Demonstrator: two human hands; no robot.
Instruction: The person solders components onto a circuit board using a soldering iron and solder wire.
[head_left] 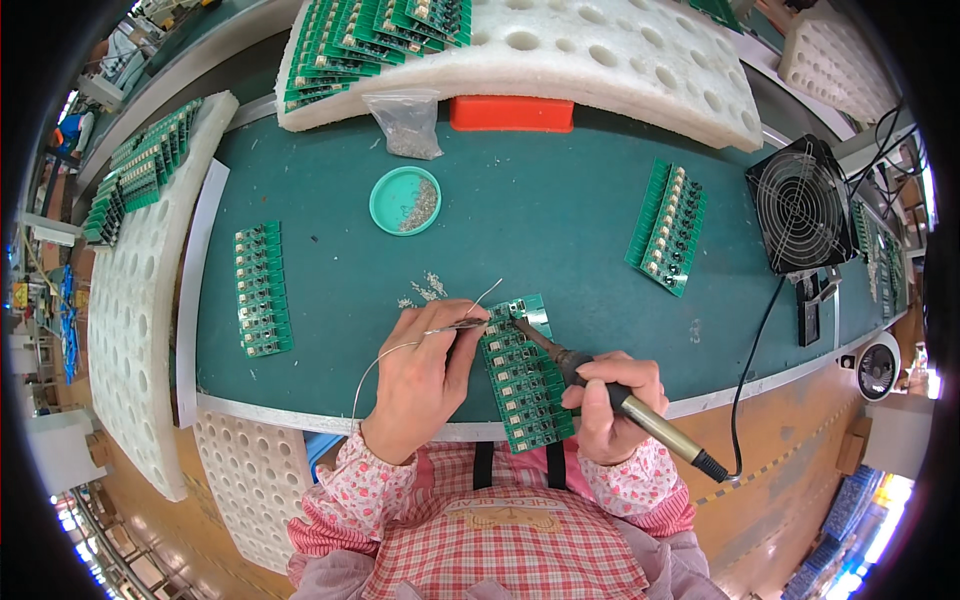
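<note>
My right hand is closed round the handle of a soldering iron, whose tip reaches the upper end of a green circuit board panel. The panel lies at the table's front edge and partly overhangs it, with rows of small white and dark parts on it. At the panel's upper left, my left hand pinches slim metal tweezers. A thin solder wire also runs through those fingers, looping down past the wrist, its free end sticking up above the panel. The tweezer tips are too small to make out.
Loose tiny parts lie beyond my left hand. A round green dish, plastic bag and red bin stand farther back. Board panels flank the work. At right are a black fan and the iron's cord.
</note>
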